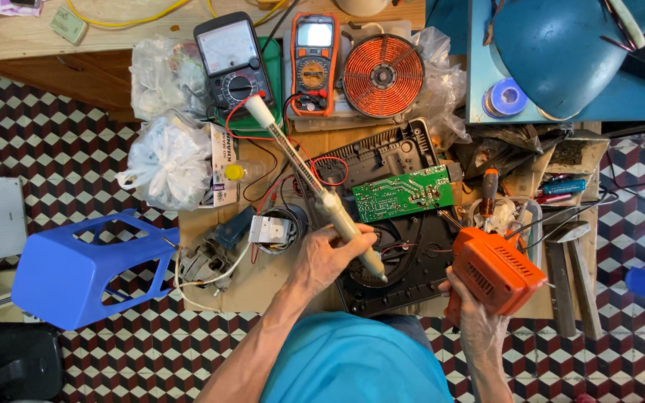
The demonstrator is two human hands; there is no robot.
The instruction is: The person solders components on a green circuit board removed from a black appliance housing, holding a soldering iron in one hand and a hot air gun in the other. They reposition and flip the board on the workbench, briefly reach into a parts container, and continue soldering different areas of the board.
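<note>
— What does each hand have?

— The left hand (328,254) has its fingers (358,240) wrapped tight round a long cream-coloured desoldering pump (315,183), a slim plastic tube with a ridged metal middle, slanting from the meter area down to its tip over the black casing. The right hand (466,313) has its fingers curled closed round the grip of an orange soldering gun (496,270), a boxy, matte plastic body with vent slits, held just right of the casing.

— And under them?

— A black moulded plastic casing (404,265) of an induction cooker, opened up, ribbed inside, with a green circuit board (403,194) lying across its upper part. Red and black leads (322,168) loop beside it.

— What else lies about?

— Higher up, a flat copper coil (382,75) wound in a tight spiral, an orange digital multimeter (313,63) and a black analogue meter (231,60) with a pale dial. Crinkled clear plastic bags (164,153) sit to the left, and a blue solder spool (505,97) to the right.

— The surface?

— A worn, bare wooden surface (263,276), low and crowded. Around it the floor (76,142) is tiled in a maroon, white and black cube pattern. A blue plastic stool (87,269) lies tipped on its side at the left, and a blue rounded shell (561,52) rests top right.
</note>
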